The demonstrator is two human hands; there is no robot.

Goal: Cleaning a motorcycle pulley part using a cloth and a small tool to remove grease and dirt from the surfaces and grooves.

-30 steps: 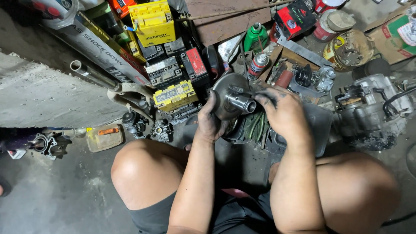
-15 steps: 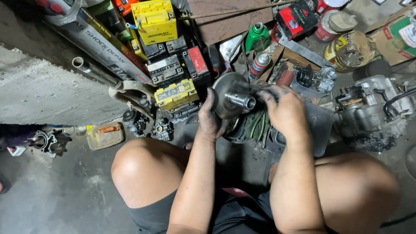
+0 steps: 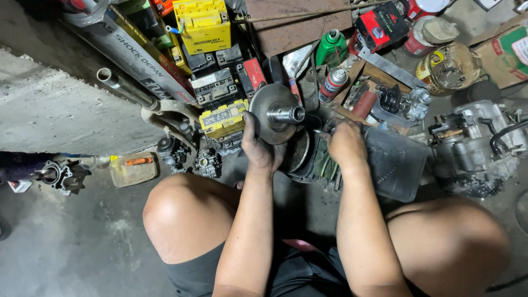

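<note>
My left hand (image 3: 258, 148) grips a round grey metal disc with a short centre shaft (image 3: 276, 113), holding it upright by its lower left rim. My right hand (image 3: 344, 142) rests to the right of the disc, fingers curled over a dark round part (image 3: 301, 157) in a black plastic tray (image 3: 396, 165). Whether those fingers pinch anything is hidden. Both hands are greasy. My bare knees sit below, on either side of the forearms.
Several yellow and black batteries (image 3: 206, 25) are stacked at the back, beside a long boxed shock absorber (image 3: 137, 52). A green bottle (image 3: 331, 47), a spray can (image 3: 333, 83), an engine block (image 3: 476, 143) at right, and a carburettor (image 3: 60, 176) at left lie on the concrete floor.
My right hand has come off the disc and dropped to the right onto the tray. The left hand has lifted the disc slightly, with its shaft now exposed.
</note>
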